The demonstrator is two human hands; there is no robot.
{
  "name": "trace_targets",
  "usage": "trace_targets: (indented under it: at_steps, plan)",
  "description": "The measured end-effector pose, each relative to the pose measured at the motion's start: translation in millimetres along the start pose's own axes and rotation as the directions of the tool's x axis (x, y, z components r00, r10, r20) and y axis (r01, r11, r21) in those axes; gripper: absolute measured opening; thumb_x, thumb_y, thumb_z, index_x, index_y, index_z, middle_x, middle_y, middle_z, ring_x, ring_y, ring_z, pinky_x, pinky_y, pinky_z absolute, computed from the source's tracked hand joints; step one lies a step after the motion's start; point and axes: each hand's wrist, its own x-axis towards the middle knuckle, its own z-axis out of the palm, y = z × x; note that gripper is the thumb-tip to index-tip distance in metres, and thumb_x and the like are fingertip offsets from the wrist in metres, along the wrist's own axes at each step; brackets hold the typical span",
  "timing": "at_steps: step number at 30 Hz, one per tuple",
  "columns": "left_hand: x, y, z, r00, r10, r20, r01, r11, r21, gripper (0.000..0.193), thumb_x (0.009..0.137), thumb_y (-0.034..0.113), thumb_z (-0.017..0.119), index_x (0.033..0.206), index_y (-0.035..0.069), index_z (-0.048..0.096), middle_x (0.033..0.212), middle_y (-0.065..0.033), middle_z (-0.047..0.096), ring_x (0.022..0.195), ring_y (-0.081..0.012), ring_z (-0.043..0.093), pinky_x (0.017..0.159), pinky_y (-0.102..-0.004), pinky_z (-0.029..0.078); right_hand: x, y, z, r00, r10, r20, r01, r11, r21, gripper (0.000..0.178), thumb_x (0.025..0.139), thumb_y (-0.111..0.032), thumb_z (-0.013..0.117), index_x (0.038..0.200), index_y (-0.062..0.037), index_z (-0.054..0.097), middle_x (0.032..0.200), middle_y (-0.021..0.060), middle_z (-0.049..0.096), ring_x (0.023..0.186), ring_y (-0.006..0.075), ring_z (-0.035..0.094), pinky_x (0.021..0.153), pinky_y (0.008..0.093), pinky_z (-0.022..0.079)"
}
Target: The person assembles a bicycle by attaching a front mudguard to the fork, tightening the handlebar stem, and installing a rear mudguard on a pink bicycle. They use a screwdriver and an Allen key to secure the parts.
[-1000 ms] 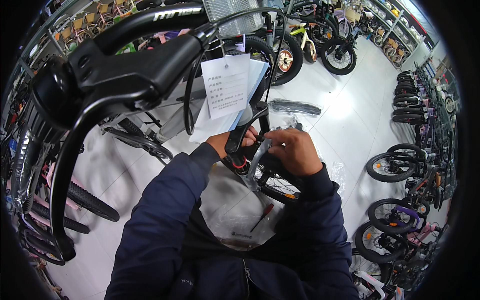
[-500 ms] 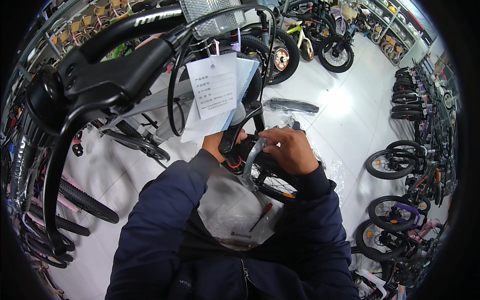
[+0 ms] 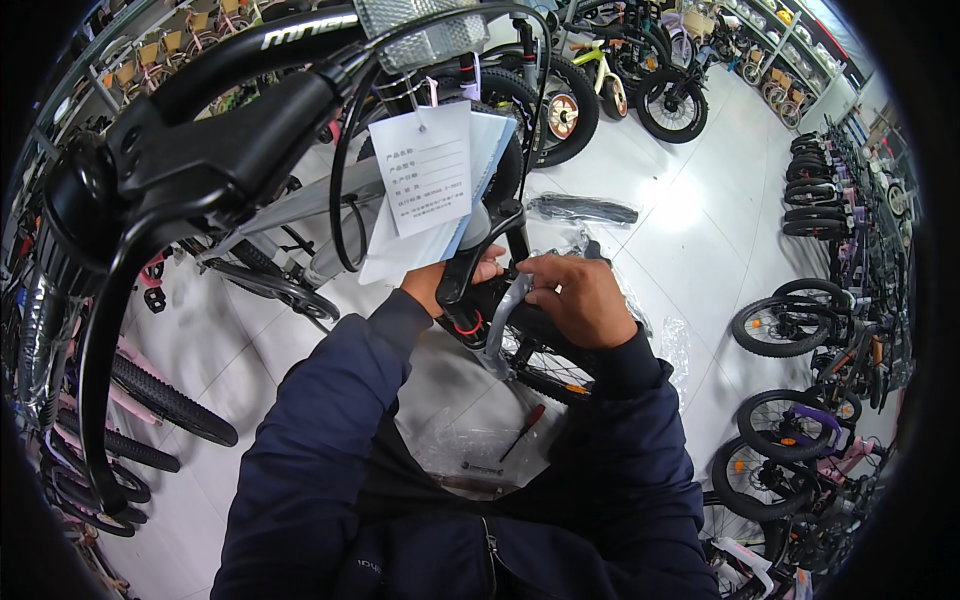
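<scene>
A bicycle's black front fork (image 3: pixel 466 275) with a red ring stands in front of me, its front wheel (image 3: pixel 545 365) below. My left hand (image 3: pixel 430 285) reaches behind the fork; its fingertips show closed beside the fork crown, the rest partly covered by the fork and hanging tags. From the other side my right hand (image 3: pixel 583 302) has thumb and forefinger pinched near the crown, above the tyre. What is between the fingertips is too small to name. A curved grey strip (image 3: pixel 508 318) runs down beside the wheel, just below my right fingers.
The black handlebar (image 3: pixel 200 85) with brake lever (image 3: pixel 105 300) fills the upper left. A clear reflector (image 3: pixel 420 30) and white paper tag (image 3: pixel 425 170) hang there. On the tiled floor lie a screwdriver (image 3: pixel 523 432), clear plastic and a wrapped black part (image 3: pixel 582 209). Bicycles line both sides.
The handlebar and tag have shifted slightly to the left. My left fingers have moved up a little and show more beside the fork crown. The right hand has hardly moved.
</scene>
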Motion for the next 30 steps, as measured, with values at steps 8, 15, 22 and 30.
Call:
trace_targets:
  at_steps: [8,15,22,30]
  plan:
    - [3,9,-4,0.987,-0.039,0.153,0.032,0.998,0.051,0.029,0.091,0.020,0.074,0.113,0.000,0.072,0.100,-0.0059,0.073,0.093,-0.0132,0.067,0.086,-0.0275,0.053,1,-3,2,0.998,-0.027,-0.051,0.028,0.999,0.032,0.028,0.076,-0.005,0.072,0.104,-0.0043,0.071,0.085,0.0183,0.069,0.078,0.0384,0.067,0.072,0.0415,0.054]
    - [5,11,-2,0.975,-0.122,0.185,0.134,0.990,-0.054,0.030,0.091,0.021,0.074,0.112,0.000,0.073,0.099,-0.0059,0.073,0.092,-0.0131,0.066,0.085,-0.0270,0.053,1,-5,1,0.999,-0.006,-0.049,0.007,1.000,0.018,0.027,0.076,-0.005,0.072,0.103,-0.0053,0.071,0.084,0.0175,0.069,0.078,0.0374,0.067,0.071,0.0410,0.054]
    - [3,11,-4,0.974,-0.151,0.169,0.162,0.986,-0.048,0.029,0.090,0.021,0.077,0.109,0.000,0.072,0.107,-0.0074,0.070,0.100,-0.0170,0.066,0.091,-0.0303,0.052,1,-3,2,0.999,0.019,-0.035,-0.019,1.000,0.012,0.028,0.076,-0.006,0.073,0.104,-0.0057,0.072,0.082,0.0177,0.069,0.077,0.0369,0.067,0.071,0.0416,0.054]
    - [4,15,-6,0.968,-0.166,0.187,0.168,0.986,0.008,0.031,0.089,0.024,0.078,0.110,0.002,0.071,0.106,-0.0068,0.070,0.098,-0.0168,0.066,0.089,-0.0300,0.052,1,-2,2,0.999,0.016,-0.049,-0.014,0.999,0.034,0.030,0.076,-0.006,0.074,0.105,-0.0057,0.070,0.081,0.0166,0.069,0.076,0.0370,0.066,0.070,0.0421,0.053]
